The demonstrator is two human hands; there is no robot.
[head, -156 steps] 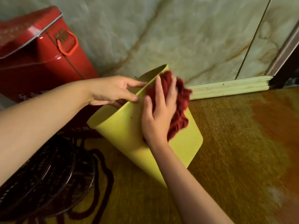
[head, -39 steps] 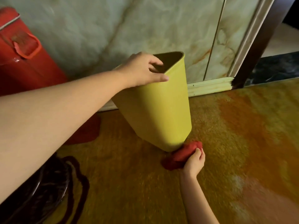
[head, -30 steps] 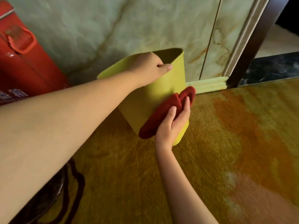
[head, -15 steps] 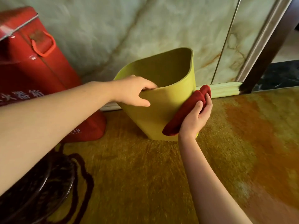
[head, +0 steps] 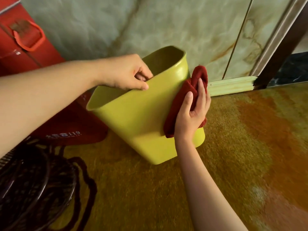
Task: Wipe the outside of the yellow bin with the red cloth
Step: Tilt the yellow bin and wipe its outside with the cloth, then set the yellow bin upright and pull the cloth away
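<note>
The yellow bin [head: 133, 120] stands tilted on the floor with its open mouth leaning toward me and the left. My left hand [head: 126, 72] pinches the near rim, thumb outside and fingers inside. My right hand [head: 193, 109] presses the folded red cloth [head: 180, 100] flat against the bin's right outer side. The cloth runs from just below the rim down to the middle of that side. The bin's far side is hidden.
A red metal box [head: 25, 47] with an orange handle stands at the left against the marble wall [head: 150, 27]. A dark wire fan guard and cord [head: 36, 189] lie at the lower left. A dark door frame [head: 280, 52] rises at the right.
The bin has tipped further toward me and my left hand has slid along the rim. My right hand with the cloth stays on the bin's right side, slightly higher.
</note>
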